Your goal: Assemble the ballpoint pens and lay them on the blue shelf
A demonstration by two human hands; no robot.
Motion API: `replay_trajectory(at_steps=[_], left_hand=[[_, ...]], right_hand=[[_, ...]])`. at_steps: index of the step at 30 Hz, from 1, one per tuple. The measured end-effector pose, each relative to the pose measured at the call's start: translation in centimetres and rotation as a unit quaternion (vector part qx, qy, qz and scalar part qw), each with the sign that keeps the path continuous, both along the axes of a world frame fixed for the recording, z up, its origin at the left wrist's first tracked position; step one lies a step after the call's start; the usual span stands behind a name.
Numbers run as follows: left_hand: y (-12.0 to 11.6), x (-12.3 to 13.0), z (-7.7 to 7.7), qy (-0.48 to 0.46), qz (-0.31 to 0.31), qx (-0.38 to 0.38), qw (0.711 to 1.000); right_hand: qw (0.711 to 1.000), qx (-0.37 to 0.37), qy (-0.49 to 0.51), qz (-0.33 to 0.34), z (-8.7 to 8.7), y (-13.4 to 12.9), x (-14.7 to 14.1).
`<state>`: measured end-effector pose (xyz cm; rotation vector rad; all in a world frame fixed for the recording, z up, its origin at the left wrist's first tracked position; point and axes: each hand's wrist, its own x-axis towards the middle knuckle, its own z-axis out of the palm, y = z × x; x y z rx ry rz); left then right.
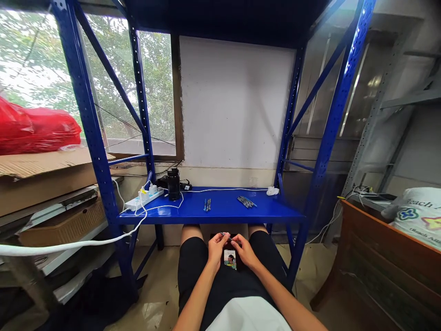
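My left hand point(216, 244) and my right hand point(244, 249) are close together over my lap, below the shelf's front edge. Both have their fingers closed on a small, dark, thin object, which looks like a pen point(228, 236); its ends are partly hidden by my fingers. Just under my hands a phone point(230, 259) with a lit picture on its screen lies between my thighs. On the blue shelf point(223, 211) a few pens point(207, 205) lie side by side near the middle, and a group of several pens point(246, 202) lies slanted farther right.
A white power strip point(144, 199) with plugs and cables sits at the shelf's left end, beside a black bottle point(173, 184). Crumpled white paper point(272, 190) lies at the back right. Blue uprights point(327, 138) frame the shelf; a wooden chair point(375, 257) stands at the right.
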<state>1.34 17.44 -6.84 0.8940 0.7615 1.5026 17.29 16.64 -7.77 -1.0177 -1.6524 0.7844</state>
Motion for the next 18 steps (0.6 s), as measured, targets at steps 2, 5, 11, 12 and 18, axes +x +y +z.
replay_trajectory(at_steps=[2, 5, 11, 12, 18], left_hand=[[-0.03, 0.06, 0.06, -0.003, -0.005, -0.002, 1.000], [-0.06, 0.17, 0.12, -0.014, -0.008, -0.003, 1.000], [-0.09, 0.07, 0.16, -0.031, -0.016, -0.006, 0.999], [-0.08, 0.04, 0.17, -0.031, -0.019, -0.007, 0.999], [0.14, 0.08, 0.07, -0.030, -0.032, -0.004, 0.999]], right_hand=[[1.000, -0.002, 0.004, -0.001, -0.14, 0.05, 0.10], [1.000, -0.006, -0.001, 0.007, -0.12, -0.05, 0.02], [1.000, 0.000, -0.020, 0.016, 0.42, -0.38, -0.34], [1.000, 0.001, -0.020, 0.012, 0.45, -0.37, -0.31], [1.000, 0.003, -0.011, -0.017, -0.09, 0.07, 0.31]])
